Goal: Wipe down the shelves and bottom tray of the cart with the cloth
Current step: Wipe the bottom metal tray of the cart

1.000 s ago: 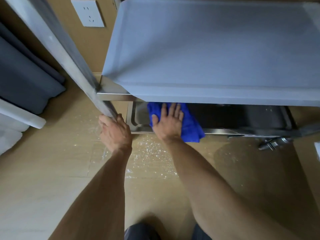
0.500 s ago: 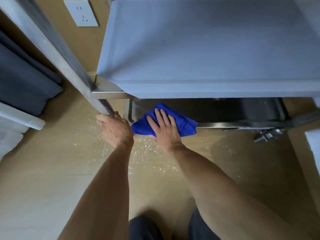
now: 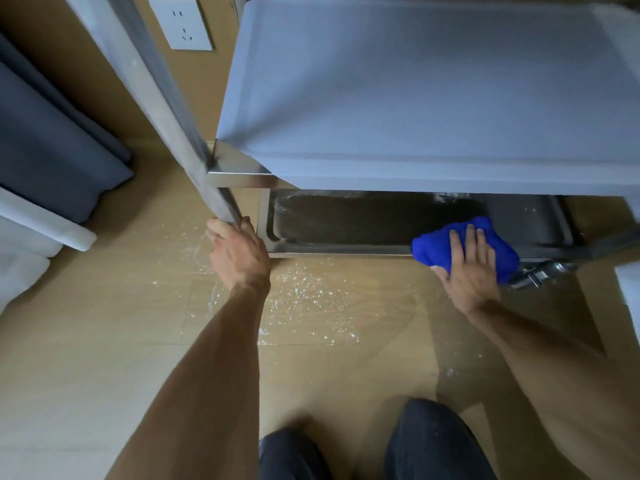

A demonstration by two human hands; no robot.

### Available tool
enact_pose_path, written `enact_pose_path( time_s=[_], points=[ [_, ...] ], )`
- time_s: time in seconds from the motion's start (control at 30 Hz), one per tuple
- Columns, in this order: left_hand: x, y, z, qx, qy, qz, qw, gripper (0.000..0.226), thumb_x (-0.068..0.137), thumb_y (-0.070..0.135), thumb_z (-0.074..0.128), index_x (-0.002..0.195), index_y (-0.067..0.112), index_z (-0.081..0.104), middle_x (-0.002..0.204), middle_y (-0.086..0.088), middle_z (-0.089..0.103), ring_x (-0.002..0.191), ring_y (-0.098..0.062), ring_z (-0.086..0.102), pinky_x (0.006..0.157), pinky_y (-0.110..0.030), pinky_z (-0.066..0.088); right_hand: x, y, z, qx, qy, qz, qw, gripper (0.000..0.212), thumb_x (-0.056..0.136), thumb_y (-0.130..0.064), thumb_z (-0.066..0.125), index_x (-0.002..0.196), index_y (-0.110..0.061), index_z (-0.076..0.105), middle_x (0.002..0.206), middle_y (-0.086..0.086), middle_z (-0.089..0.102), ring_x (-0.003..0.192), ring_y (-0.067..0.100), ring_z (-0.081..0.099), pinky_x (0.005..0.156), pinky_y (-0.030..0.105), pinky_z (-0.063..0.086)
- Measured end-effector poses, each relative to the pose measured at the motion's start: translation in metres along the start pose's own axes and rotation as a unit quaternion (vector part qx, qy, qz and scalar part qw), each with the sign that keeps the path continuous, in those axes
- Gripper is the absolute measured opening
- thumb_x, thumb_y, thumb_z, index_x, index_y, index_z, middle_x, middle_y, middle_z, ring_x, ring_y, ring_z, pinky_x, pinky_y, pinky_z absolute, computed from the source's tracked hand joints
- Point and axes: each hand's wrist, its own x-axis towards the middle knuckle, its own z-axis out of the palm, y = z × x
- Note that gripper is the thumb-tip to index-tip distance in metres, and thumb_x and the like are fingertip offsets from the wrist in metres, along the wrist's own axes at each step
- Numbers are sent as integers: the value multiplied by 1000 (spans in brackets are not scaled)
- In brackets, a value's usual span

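A steel cart stands before me, its middle shelf (image 3: 415,98) covered in pale film. Below it the bottom tray (image 3: 346,223) shows as a dark steel pan, mostly hidden under the shelf. A bunched blue cloth (image 3: 436,247) lies on the tray's front rim near its right end. My right hand (image 3: 467,265) presses flat on the cloth with straight fingers. My left hand (image 3: 239,254) grips the lower end of the cart's slanted front left post (image 3: 162,109).
A caster wheel (image 3: 540,271) sits under the tray's right corner. A wall socket (image 3: 181,22) is on the brown wall behind. Dark curtains (image 3: 52,133) hang at the left. Crumbs or specks glint on the wooden floor (image 3: 304,299). My knees (image 3: 433,441) are at the bottom.
My right hand has slid the blue cloth from the tray's left end to its right end along the front rim. My left hand has kept its hold on the post.
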Motion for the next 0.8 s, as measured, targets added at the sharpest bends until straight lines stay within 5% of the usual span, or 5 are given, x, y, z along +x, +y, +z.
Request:
enact_pose_path(
  time_s=[0.2, 0.3, 0.37, 0.5, 0.8],
  points=[
    [4, -7, -7, -3, -6, 35, 999, 30, 103, 32, 33, 104, 3, 40, 102, -19, 52, 77, -38, 55, 66, -36, 33, 6, -199, -14, 45, 33, -199, 978, 79, 89, -45, 62, 153, -11, 31, 160, 26, 21, 148, 44, 21, 116, 56, 25],
    [7, -11, -6, 2, -15, 48, 999, 27, 102, 31, 34, 103, 5, 39, 103, -18, 54, 81, -40, 59, 64, -35, 34, 3, -292, -26, 69, 22, -223, 972, 65, 95, -33, 44, 154, -11, 28, 161, 25, 20, 149, 43, 18, 118, 53, 21],
    [8, -8, -6, -14, -20, 21, 999, 24, 102, 30, 36, 103, 6, 38, 108, -18, 56, 83, -40, 60, 66, -36, 34, 4, -319, -30, 75, 33, -214, 973, 62, 93, -25, 49, 152, -11, 33, 159, 24, 26, 148, 42, 23, 118, 52, 23],
    [8, -2, -12, -12, -26, -24, 999, 28, 103, 31, 40, 111, 4, 38, 115, -18, 55, 91, -41, 62, 68, -37, 36, -7, -283, -32, 70, 9, -223, 972, 81, 88, -12, 59, 157, -22, 18, 165, 16, 13, 152, 36, 9, 122, 50, 12],
    [-17, 19, -5, 0, 8, -95, 995, 34, 103, 29, 42, 126, 4, 36, 124, -19, 48, 105, -36, 57, 73, -41, 41, -11, -50, 2, 67, 12, 43, 997, 89, 84, -22, 73, 155, -33, 20, 163, 14, 23, 149, 35, 21, 116, 52, 22]
  ],
)
